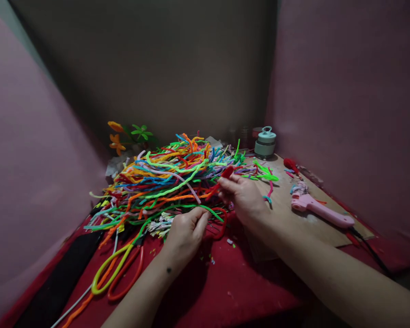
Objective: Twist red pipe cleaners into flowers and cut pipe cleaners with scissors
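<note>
right hand (pixel 245 198) pinches a fuzzy, red pipe cleaner (pixel 227 172).

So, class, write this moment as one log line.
left hand: curled, hold unclear; right hand: pinching red fuzzy strand; pink corded tool: lying on board

A heap of multicoloured fuzzy stems (pixel 171 175) lies on the red cloth-covered table (pixel 232 296), orange and green fuzzy flowers (pixel 116 144) behind its left end. Before the heap are the left hand (pixel 187 231) and, to its right, the right hand (pixel 248 200), a red fuzzy piece (pixel 227 172) between its fingers. Left lies a yellow-and-red loop-handled tool (pixel 94 288); right, on a flat brown board (pixel 280 191), a pink plastic corded tool (pixel 323 211).
</note>
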`<control>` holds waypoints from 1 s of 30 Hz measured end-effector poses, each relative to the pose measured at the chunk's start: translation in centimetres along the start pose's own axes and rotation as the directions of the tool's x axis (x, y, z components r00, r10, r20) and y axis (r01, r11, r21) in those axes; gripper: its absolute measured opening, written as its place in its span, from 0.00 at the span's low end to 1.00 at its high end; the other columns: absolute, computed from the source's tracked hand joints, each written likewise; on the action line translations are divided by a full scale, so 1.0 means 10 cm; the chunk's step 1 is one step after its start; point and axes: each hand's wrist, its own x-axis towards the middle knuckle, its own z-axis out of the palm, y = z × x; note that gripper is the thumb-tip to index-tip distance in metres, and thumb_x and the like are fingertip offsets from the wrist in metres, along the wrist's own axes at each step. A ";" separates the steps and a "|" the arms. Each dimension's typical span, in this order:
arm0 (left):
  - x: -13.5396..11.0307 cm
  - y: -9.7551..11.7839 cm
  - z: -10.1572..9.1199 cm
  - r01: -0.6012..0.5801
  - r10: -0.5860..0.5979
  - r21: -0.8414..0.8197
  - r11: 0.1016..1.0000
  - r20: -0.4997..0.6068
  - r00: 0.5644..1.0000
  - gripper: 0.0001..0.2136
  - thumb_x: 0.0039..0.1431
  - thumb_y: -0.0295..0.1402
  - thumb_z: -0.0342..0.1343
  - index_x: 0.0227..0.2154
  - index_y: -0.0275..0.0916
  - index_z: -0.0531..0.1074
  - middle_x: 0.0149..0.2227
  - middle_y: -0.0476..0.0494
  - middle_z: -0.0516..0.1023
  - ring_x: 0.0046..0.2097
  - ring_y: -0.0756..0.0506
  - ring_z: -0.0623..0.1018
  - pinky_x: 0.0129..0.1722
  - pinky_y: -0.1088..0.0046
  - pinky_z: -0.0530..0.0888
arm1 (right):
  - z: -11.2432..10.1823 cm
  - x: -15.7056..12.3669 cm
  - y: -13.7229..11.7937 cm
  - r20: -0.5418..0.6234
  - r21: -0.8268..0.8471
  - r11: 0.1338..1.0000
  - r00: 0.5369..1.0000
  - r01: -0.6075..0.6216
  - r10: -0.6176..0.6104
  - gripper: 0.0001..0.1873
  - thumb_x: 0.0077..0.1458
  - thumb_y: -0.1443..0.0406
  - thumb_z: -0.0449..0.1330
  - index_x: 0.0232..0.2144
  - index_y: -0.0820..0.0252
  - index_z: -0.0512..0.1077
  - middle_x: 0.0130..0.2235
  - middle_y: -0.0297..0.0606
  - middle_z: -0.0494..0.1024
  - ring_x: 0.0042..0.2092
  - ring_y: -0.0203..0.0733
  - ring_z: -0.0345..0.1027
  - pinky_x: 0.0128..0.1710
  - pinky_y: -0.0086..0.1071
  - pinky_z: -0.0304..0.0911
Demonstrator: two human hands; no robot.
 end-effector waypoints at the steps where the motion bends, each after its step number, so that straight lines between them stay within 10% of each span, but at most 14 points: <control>1: 0.02 0.02 0.01 0.008 -0.008 -0.003 1.000 0.026 1.000 0.13 0.58 0.37 0.46 0.27 0.39 0.73 0.21 0.50 0.73 0.24 0.50 0.70 0.26 0.77 0.62 | -0.03 0.04 -0.07 -0.031 0.033 0.999 0.999 0.029 -0.028 0.09 0.39 0.64 0.64 0.23 0.64 0.67 0.19 0.29 0.69 0.18 0.28 0.59 0.16 0.23 0.49; 10: 0.46 0.36 0.28 -0.023 -0.089 0.527 0.850 0.186 0.978 0.13 0.56 0.39 0.46 0.34 0.39 0.73 0.32 0.39 0.79 0.35 0.40 0.77 0.30 0.69 0.68 | -0.18 0.23 -0.22 -0.084 0.045 0.998 0.996 0.040 -0.037 0.10 0.36 0.66 0.65 0.18 0.64 0.66 0.15 0.27 0.66 0.14 0.26 0.54 0.12 0.23 0.47; 21: 0.50 0.28 0.24 -0.179 -0.022 0.589 0.788 0.318 0.948 0.10 0.52 0.28 0.47 0.29 0.39 0.74 0.29 0.37 0.78 0.33 0.38 0.78 0.28 0.68 0.68 | -0.27 0.34 -0.33 -0.218 0.159 0.983 0.974 0.096 -0.060 0.05 0.39 0.68 0.60 0.19 0.64 0.66 0.16 0.28 0.68 0.13 0.26 0.53 0.10 0.23 0.42; 26: 0.52 0.21 0.18 -0.148 0.046 0.474 0.868 0.220 0.974 0.10 0.55 0.31 0.47 0.30 0.41 0.74 0.32 0.43 0.77 0.35 0.45 0.76 0.32 0.72 0.68 | -0.31 0.39 -0.32 -0.230 0.199 0.978 0.973 0.068 -0.021 0.05 0.40 0.68 0.59 0.19 0.64 0.66 0.16 0.29 0.69 0.13 0.26 0.53 0.10 0.23 0.42; 30: 0.56 0.13 0.05 -0.009 0.006 -0.054 0.998 -0.068 0.998 0.08 0.51 0.36 0.53 0.28 0.38 0.74 0.28 0.47 0.74 0.31 0.49 0.72 0.31 0.76 0.67 | -0.29 0.36 -0.25 -0.118 0.137 0.991 0.993 0.006 0.010 0.06 0.40 0.68 0.61 0.20 0.64 0.66 0.16 0.29 0.68 0.13 0.26 0.53 0.11 0.22 0.43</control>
